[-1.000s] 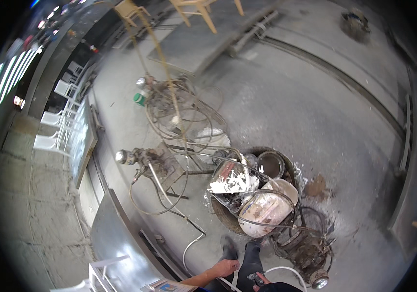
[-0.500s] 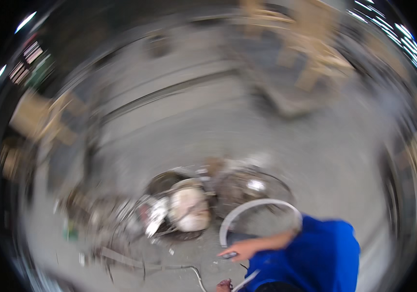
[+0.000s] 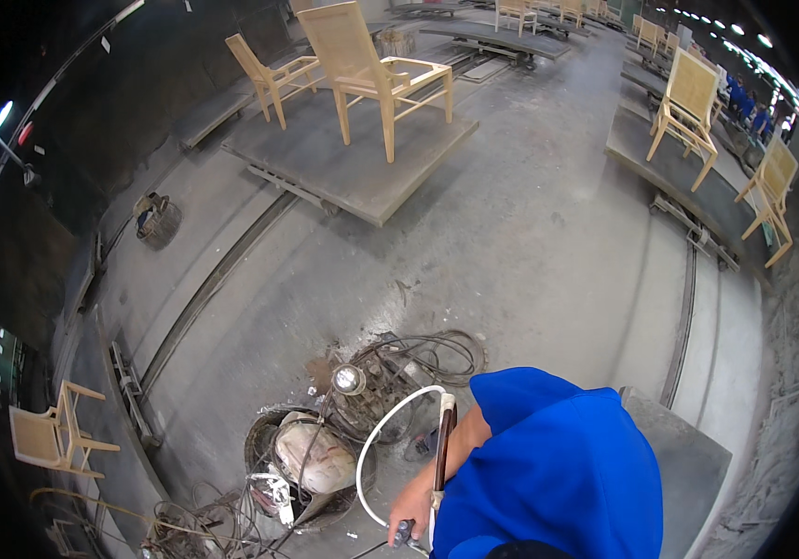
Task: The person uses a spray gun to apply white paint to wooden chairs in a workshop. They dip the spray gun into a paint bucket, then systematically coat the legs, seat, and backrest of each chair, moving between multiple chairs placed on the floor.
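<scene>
No packages, labels or screens visible; small pale tags (image 3: 105,44) on dark wall, unreadable.

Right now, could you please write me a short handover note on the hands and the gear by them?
Left hand (it looks like the left): closed on a small tool at the lower edge. A white hose loops up from there, beside a dark rod.
Right hand: out of view.
Gear: a bucket holding a pale sack, a gauge and dark hoses lie on the floor by the hand.
Chairs stand on platforms farther off; no hand touches them.
</scene>
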A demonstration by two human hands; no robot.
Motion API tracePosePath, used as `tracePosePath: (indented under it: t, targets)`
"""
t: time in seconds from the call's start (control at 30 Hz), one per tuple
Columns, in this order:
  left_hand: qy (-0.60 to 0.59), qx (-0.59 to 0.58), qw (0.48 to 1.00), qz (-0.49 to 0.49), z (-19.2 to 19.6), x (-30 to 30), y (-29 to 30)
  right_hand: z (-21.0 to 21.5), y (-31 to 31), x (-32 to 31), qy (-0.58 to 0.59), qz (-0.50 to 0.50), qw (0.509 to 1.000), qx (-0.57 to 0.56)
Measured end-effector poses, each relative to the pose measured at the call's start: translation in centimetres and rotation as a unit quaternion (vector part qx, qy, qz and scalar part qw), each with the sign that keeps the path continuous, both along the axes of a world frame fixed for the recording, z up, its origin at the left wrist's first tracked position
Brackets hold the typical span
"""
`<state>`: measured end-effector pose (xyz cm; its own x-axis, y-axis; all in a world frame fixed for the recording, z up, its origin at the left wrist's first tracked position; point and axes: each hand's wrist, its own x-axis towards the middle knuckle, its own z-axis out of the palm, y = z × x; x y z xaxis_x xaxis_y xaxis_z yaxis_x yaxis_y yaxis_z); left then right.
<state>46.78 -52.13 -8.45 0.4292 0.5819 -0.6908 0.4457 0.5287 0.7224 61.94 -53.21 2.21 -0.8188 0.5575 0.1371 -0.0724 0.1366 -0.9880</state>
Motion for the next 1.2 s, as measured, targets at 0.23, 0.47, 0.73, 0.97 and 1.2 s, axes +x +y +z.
tracePosePath:
  t: [0.23,0.47,0.73,0.97,1.2]
  targets:
    - [-0.082,0.011,0.988,0.128,2.0,0.4,4.0,-0.2,2.3,0.7,-0.012,-0.016,0.999,0.045]
    - [-0.191,0.017,0.944,0.269,1.6,-3.5,9.1,1.5,6.2,1.7,-0.017,-0.049,0.996,0.077]
    - [-0.497,0.118,0.751,0.419,9.2,-15.0,1.3,4.1,9.7,4.5,-0.070,-0.064,0.995,-0.031]
    - [-0.607,0.318,0.489,0.540,18.5,-17.1,-4.2,8.0,13.9,4.0,-0.188,0.004,0.973,-0.136]
    - [-0.550,0.449,0.380,0.593,23.0,-11.4,-16.7,8.7,13.3,-0.7,-0.238,0.223,0.944,-0.041]
